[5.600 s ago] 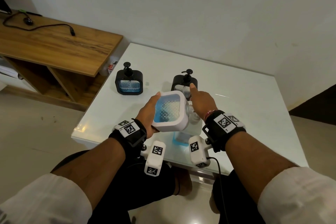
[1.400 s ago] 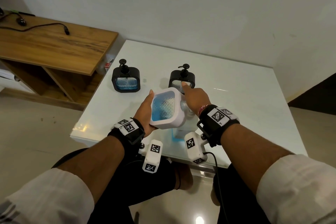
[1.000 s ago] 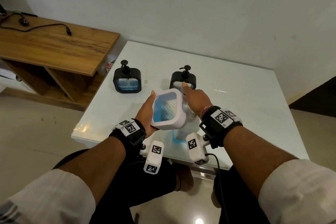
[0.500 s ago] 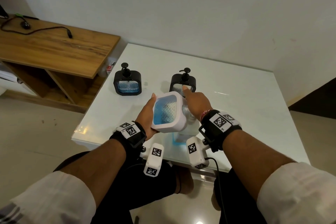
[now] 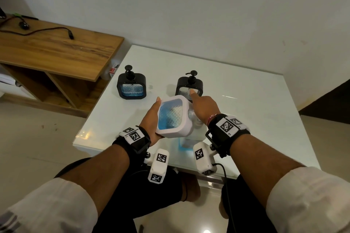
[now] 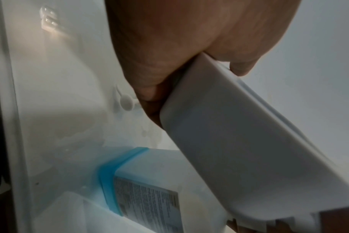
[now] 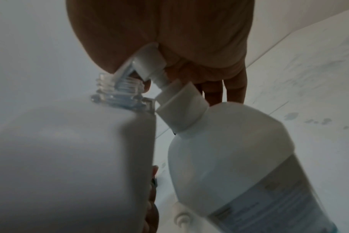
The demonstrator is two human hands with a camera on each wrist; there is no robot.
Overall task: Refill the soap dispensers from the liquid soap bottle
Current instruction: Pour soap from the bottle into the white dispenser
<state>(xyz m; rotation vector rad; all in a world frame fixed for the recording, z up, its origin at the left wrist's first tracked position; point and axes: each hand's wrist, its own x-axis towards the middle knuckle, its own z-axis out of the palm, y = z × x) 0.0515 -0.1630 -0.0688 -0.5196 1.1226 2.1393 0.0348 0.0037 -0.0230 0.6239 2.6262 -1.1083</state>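
Only the right wrist view shows right-hand fingers (image 7: 217, 88) pressing the soap bottle's pump (image 7: 149, 63) into the left-held dispenser (image 7: 70, 157)

Head view: high, looks forward and down over both forearms onto white worktop (image 5: 246, 100), wall behind; whole scene in frame.
Left wrist view: low, very near, looks along palm of left hand (image 6: 169, 47) at white dispenser (image 6: 249, 141); blurred.
Right wrist view: same closeness, looks along right hand (image 7: 169, 31) at soap bottle (image 7: 239, 157).
Shared by all three: dispenser, bottle, worktop patch under them.
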